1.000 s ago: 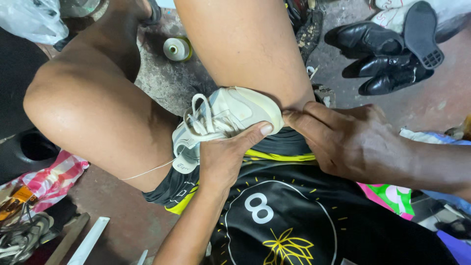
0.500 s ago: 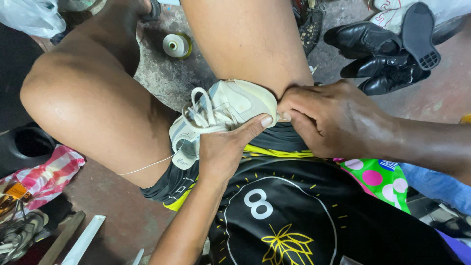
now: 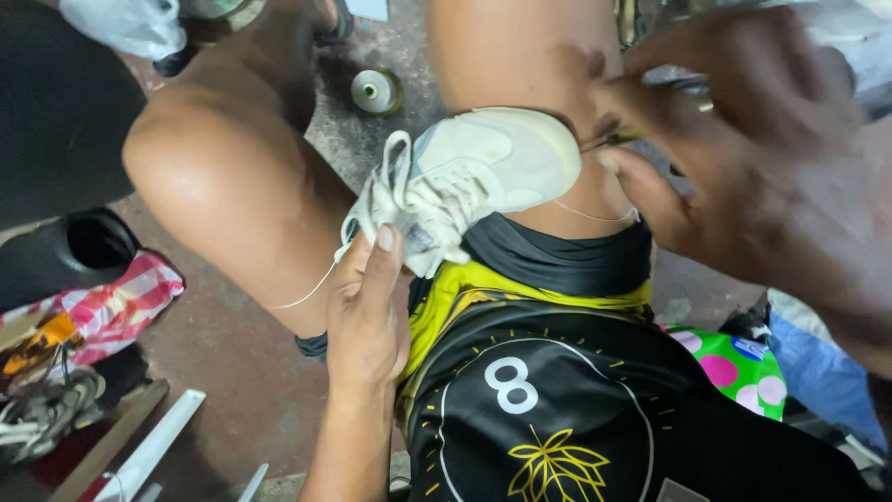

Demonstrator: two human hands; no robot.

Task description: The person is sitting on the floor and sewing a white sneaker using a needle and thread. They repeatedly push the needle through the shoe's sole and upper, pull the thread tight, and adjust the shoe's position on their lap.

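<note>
Sneaker [image 3: 483, 172], off-white and laced, sits wedged between the seated person's bare thighs, toe pointing right. Left of its laces, the left hand [image 3: 367, 307] pinches the tongue end, thumb up. Right of its toe, the right hand [image 3: 753, 158] is blurred; finger state cannot be told. Judged light, soft-uppered, stiff-soled; best gripped at the sole.

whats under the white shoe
The white shoe lies between the person's bare thighs, over black shorts fabric. The left hand holds its laced end from below. What lies directly beneath the sole is covered by the shoe.
</note>
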